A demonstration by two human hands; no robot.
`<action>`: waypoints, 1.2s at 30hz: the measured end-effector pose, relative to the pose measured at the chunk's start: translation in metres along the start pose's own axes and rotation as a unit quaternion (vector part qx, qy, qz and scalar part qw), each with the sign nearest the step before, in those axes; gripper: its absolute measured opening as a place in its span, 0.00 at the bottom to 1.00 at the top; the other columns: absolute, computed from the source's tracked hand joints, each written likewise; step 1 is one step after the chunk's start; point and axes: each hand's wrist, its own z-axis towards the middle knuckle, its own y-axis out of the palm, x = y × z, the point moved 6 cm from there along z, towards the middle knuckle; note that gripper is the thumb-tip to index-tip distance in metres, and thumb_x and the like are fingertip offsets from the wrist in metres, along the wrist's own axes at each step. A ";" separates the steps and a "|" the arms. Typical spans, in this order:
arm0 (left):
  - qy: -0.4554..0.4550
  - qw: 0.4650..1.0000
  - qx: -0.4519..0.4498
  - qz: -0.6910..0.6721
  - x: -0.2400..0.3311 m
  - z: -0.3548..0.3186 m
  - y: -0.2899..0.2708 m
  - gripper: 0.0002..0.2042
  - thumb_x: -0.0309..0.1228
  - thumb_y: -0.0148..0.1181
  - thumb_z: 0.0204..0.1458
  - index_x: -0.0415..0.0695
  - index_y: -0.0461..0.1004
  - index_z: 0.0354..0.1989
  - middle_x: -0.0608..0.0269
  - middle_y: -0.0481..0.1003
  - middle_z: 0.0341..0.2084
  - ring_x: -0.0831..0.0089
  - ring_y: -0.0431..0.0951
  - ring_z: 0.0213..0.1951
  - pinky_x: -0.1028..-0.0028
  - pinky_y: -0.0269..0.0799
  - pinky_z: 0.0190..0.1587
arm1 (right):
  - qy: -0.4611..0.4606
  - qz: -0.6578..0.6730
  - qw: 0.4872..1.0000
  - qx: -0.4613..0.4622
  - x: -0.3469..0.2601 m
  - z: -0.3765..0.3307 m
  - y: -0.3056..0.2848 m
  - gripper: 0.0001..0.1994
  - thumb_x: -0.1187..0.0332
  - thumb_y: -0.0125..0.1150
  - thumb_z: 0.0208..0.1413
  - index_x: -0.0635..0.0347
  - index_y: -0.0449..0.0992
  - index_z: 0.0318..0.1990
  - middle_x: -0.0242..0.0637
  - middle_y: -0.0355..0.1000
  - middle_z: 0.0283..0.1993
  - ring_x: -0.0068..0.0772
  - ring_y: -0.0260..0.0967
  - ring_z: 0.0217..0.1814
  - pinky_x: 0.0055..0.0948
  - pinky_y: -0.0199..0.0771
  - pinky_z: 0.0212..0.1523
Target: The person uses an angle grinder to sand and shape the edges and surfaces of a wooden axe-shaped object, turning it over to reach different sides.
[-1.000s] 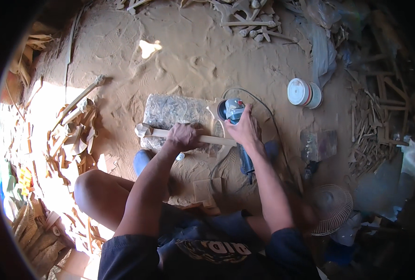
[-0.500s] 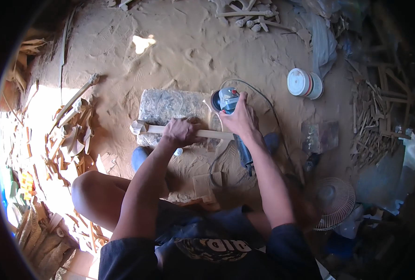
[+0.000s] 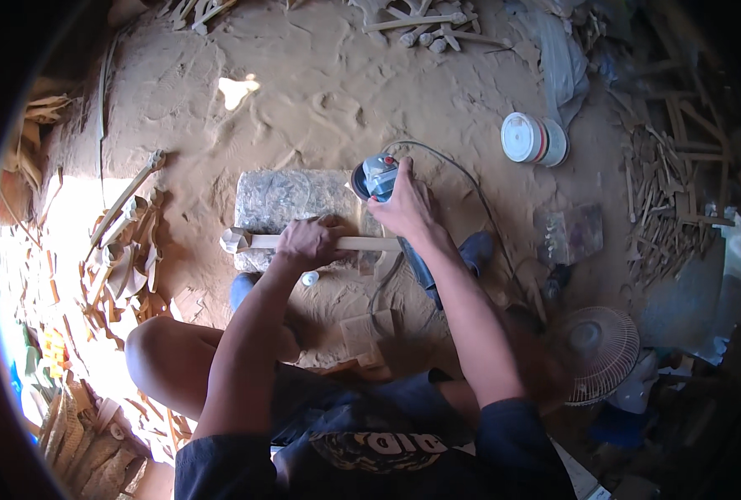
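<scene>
A long pale wooden piece [image 3: 366, 243] with a knobbed, faceted left end lies across a worn stone-like block [image 3: 275, 196]. My left hand [image 3: 310, 240] is wrapped over the bar near its middle, pressing it against the block. In my right hand [image 3: 405, 204] is an angle grinder [image 3: 381, 175], gripped near its head. Its dark round disc [image 3: 359, 181] faces left, over the block's far right corner. The grinder's body slants back under my right forearm, partly hidden. Whether the disc touches wood I cannot tell.
A grey cord [image 3: 470, 179] loops right of the grinder. A white lidded bucket [image 3: 527, 140] stands far right, near a dusty box-like block [image 3: 570, 235]. A fan [image 3: 591, 354] is at near right. Wooden pieces are heaped left [image 3: 125, 242] and right [image 3: 666, 217].
The grinder and my right hand have shifted a little left relative to the block. My left hand still holds the wooden piece, which lies in about the same place. The whole view has moved slightly.
</scene>
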 end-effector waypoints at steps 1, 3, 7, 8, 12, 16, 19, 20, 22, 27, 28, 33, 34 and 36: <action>-0.001 1.000 -0.002 -0.001 -0.003 -0.001 0.004 0.22 0.60 0.69 0.57 0.64 0.85 0.55 0.72 0.83 0.54 0.59 0.89 0.42 0.55 0.85 0.42 | -0.003 -0.018 1.000 0.002 -0.004 0.001 -0.001 0.44 0.55 0.73 0.55 0.68 0.54 0.71 0.70 0.79 0.53 0.72 0.80 0.56 0.58 0.81 0.58; -0.002 1.000 -0.013 0.026 -0.009 -0.001 0.012 0.24 0.63 0.65 0.58 0.66 0.84 0.57 0.67 0.83 0.52 0.57 0.89 0.40 0.55 0.85 0.43 | 0.032 -0.019 0.999 0.000 0.003 0.000 -0.009 0.43 0.55 0.74 0.55 0.68 0.55 0.70 0.69 0.80 0.54 0.71 0.80 0.56 0.58 0.81 0.58; -0.026 0.998 -0.045 0.031 -0.006 0.001 0.011 0.24 0.60 0.69 0.57 0.66 0.84 0.58 0.74 0.81 0.57 0.60 0.88 0.46 0.55 0.85 0.44 | 0.121 -0.002 0.992 0.021 0.059 0.007 -0.034 0.44 0.56 0.74 0.53 0.70 0.57 0.70 0.68 0.80 0.55 0.69 0.81 0.57 0.57 0.81 0.58; -0.025 0.998 -0.051 0.034 -0.003 0.003 0.011 0.24 0.61 0.68 0.57 0.66 0.83 0.59 0.72 0.81 0.57 0.59 0.88 0.46 0.54 0.85 0.45 | 0.125 0.000 0.991 0.048 0.078 0.008 -0.040 0.44 0.55 0.74 0.52 0.71 0.58 0.70 0.68 0.80 0.55 0.68 0.81 0.56 0.56 0.81 0.58; -0.016 0.996 -0.071 0.049 -0.002 0.004 0.010 0.27 0.66 0.63 0.59 0.67 0.81 0.61 0.68 0.81 0.58 0.56 0.88 0.47 0.51 0.84 0.46 | 0.161 -0.007 0.985 0.063 0.107 -0.004 -0.066 0.42 0.54 0.74 0.53 0.70 0.59 0.68 0.65 0.80 0.56 0.66 0.81 0.57 0.57 0.82 0.59; -0.097 0.993 -0.036 0.063 -0.022 0.013 0.009 0.27 0.66 0.59 0.62 0.63 0.80 0.60 0.62 0.84 0.49 0.54 0.88 0.42 0.50 0.83 0.42 | 0.132 0.021 0.987 0.084 0.099 -0.023 -0.100 0.43 0.54 0.74 0.53 0.72 0.58 0.68 0.68 0.80 0.53 0.69 0.82 0.54 0.57 0.82 0.57; -0.082 0.995 -0.032 0.047 -0.018 0.021 0.008 0.26 0.65 0.60 0.62 0.61 0.82 0.57 0.62 0.84 0.43 0.55 0.88 0.39 0.52 0.83 0.39 | 0.083 0.039 0.992 0.089 0.100 -0.008 -0.115 0.46 0.54 0.75 0.52 0.73 0.56 0.69 0.71 0.78 0.55 0.68 0.81 0.56 0.54 0.81 0.59; -0.087 0.995 -0.030 0.044 -0.017 0.022 0.006 0.26 0.65 0.60 0.62 0.61 0.82 0.57 0.62 0.84 0.43 0.55 0.88 0.39 0.52 0.83 0.39 | 0.068 0.052 0.993 0.084 0.101 0.002 -0.113 0.47 0.53 0.75 0.51 0.72 0.56 0.70 0.71 0.77 0.56 0.67 0.80 0.58 0.53 0.80 0.60; -0.052 0.998 0.002 0.047 -0.013 0.018 -0.006 0.26 0.65 0.60 0.63 0.60 0.83 0.56 0.65 0.85 0.42 0.57 0.88 0.37 0.53 0.83 0.38 | 0.032 0.075 0.994 0.074 0.078 0.020 -0.113 0.48 0.53 0.76 0.51 0.70 0.54 0.72 0.70 0.76 0.60 0.65 0.79 0.62 0.50 0.77 0.64; -0.066 0.998 -0.014 0.014 -0.015 0.021 0.000 0.23 0.61 0.63 0.61 0.65 0.83 0.57 0.74 0.84 0.54 0.59 0.89 0.40 0.54 0.84 0.40 | 0.013 -0.053 0.998 -0.015 0.022 0.084 -0.084 0.48 0.51 0.73 0.49 0.56 0.56 0.75 0.61 0.76 0.65 0.65 0.75 0.68 0.54 0.75 0.68; -0.072 0.997 -0.012 0.013 -0.019 0.019 0.000 0.23 0.61 0.63 0.61 0.65 0.83 0.57 0.74 0.84 0.54 0.59 0.89 0.40 0.54 0.84 0.40 | 0.021 -0.080 0.995 -0.052 0.008 0.093 -0.075 0.49 0.51 0.73 0.48 0.55 0.55 0.76 0.60 0.76 0.67 0.63 0.75 0.70 0.53 0.74 0.69; -0.065 0.998 -0.022 -0.006 -0.023 0.019 0.004 0.22 0.60 0.62 0.62 0.65 0.82 0.58 0.73 0.84 0.53 0.59 0.89 0.41 0.54 0.84 0.41 | 0.000 -0.117 0.987 -0.112 -0.030 0.114 -0.044 0.51 0.53 0.73 0.46 0.54 0.56 0.78 0.57 0.75 0.69 0.59 0.73 0.72 0.52 0.74 0.71; -0.070 0.997 -0.022 -0.011 -0.024 0.019 0.005 0.22 0.60 0.62 0.62 0.65 0.82 0.58 0.73 0.84 0.53 0.59 0.89 0.41 0.54 0.84 0.41 | -0.001 -0.121 0.986 -0.117 -0.036 0.114 -0.040 0.51 0.53 0.73 0.46 0.54 0.56 0.78 0.57 0.75 0.69 0.59 0.73 0.72 0.52 0.74 0.71; -0.079 0.996 -0.028 -0.003 -0.026 0.020 0.008 0.22 0.60 0.63 0.62 0.65 0.82 0.59 0.73 0.84 0.54 0.59 0.89 0.41 0.54 0.83 0.42 | -0.014 -0.143 0.983 -0.111 -0.050 0.111 -0.037 0.52 0.54 0.74 0.43 0.57 0.58 0.78 0.61 0.76 0.66 0.60 0.75 0.70 0.47 0.74 0.69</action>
